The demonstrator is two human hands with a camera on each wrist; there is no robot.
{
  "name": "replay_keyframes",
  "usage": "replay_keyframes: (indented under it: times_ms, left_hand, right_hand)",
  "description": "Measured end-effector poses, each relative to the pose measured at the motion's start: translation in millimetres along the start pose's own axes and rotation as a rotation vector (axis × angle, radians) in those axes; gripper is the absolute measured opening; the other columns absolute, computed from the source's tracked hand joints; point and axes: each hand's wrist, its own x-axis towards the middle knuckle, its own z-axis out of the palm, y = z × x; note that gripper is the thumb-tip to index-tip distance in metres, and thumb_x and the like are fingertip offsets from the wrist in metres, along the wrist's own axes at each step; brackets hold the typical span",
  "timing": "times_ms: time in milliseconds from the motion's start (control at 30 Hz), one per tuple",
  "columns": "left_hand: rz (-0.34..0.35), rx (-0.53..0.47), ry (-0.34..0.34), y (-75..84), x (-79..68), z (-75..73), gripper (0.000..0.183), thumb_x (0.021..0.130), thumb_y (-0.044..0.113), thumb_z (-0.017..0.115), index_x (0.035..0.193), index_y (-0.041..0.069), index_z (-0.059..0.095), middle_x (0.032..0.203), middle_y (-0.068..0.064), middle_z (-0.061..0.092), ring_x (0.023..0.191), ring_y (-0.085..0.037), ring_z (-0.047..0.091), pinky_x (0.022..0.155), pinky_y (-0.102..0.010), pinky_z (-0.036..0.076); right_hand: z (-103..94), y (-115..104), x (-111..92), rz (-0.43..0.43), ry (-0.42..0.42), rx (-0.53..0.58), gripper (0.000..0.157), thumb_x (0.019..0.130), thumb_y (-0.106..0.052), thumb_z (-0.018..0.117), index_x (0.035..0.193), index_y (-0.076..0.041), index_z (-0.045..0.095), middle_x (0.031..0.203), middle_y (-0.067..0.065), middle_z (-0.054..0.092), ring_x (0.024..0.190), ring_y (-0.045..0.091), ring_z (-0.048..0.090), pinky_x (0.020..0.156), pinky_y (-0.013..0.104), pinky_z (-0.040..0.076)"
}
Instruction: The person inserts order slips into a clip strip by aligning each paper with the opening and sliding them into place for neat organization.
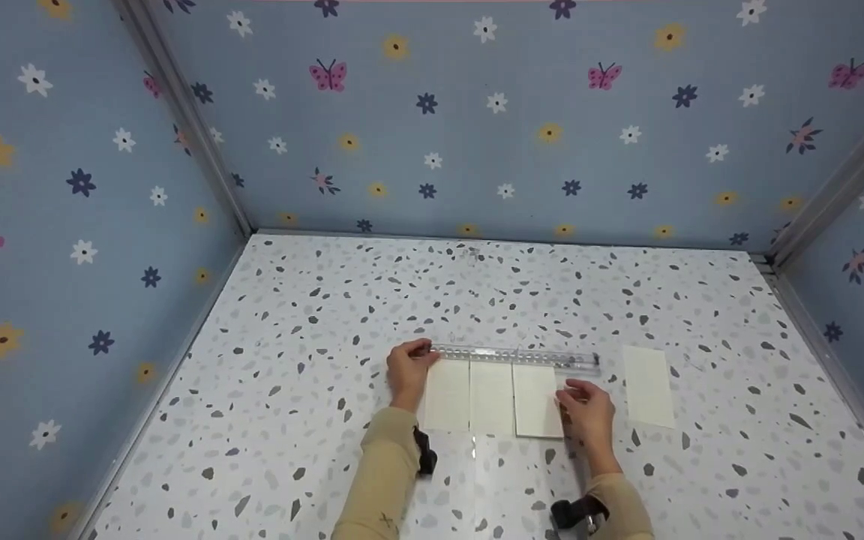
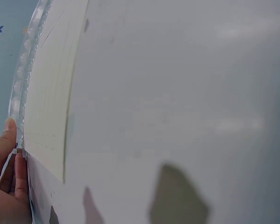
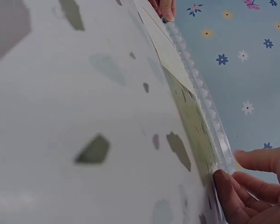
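A long clear plastic strip point(image 1: 492, 352) with a row of round bumps lies along the top edges of several pale cream cards. At its left end, my left hand point(image 1: 408, 371) pinches the strip between thumb and fingers, as the left wrist view also shows on the strip's end point(image 2: 16, 93). My right hand point(image 1: 589, 412) is by the right edge of the third card point(image 1: 538, 401), just below the strip's right end. In the right wrist view, the right hand's thumb and fingers point(image 3: 228, 191) are spread either side of the strip; contact is unclear.
Another cream card point(image 1: 648, 386) lies apart on the right. Everything rests on a white speckled table point(image 1: 289, 315). Blue panels point(image 1: 477, 135) with flowers and butterflies enclose the back and sides, joined by metal corner posts.
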Motion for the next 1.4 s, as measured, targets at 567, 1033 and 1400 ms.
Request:
replay_keyframes:
  times_ms: [567, 1033, 1400]
  left_hand:
    - [-0.010, 0.001, -0.008, 1.3, -0.7, -1.3, 0.023, 0.068, 0.006, 0.075, 0.091, 0.006, 0.069, 0.083, -0.003, 0.065, 0.077, -0.015, 0.058, 0.071, -0.029, 0.045]
    - [0.005, 0.037, -0.016, -1.0, 0.1, -0.9, 0.024, 0.069, 0.008, 0.075, 0.092, 0.008, 0.069, 0.083, -0.002, 0.064, 0.077, -0.014, 0.058, 0.071, -0.028, 0.045]
    - [0.022, 0.028, -0.022, 1.1, -0.6, -2.6, 0.024, 0.069, 0.008, 0.075, 0.092, 0.007, 0.069, 0.082, -0.002, 0.064, 0.076, -0.014, 0.058, 0.071, -0.029, 0.045]
  right_hand:
    - [-50.3, 3, 23, -0.076, 0.124, -0.093, 0.032, 0.084, -0.012, 0.058, 0.109, 0.007, 0.055, 0.099, 0.023, 0.058, 0.086, 0.028, 0.057, 0.059, 0.020, 0.045]
    - [-84.3, 12, 44, -0.021, 0.171, -0.157, 0.039, 0.086, -0.012, 0.054, 0.117, 0.011, 0.046, 0.112, 0.028, 0.047, 0.103, 0.038, 0.045, 0.085, 0.045, 0.037]
    - [-98.7, 17, 61, 0.115, 0.203, -0.239, 0.054, 0.084, -0.017, 0.057, 0.123, 0.014, 0.037, 0.120, 0.033, 0.035, 0.112, 0.044, 0.032, 0.091, 0.050, 0.029]
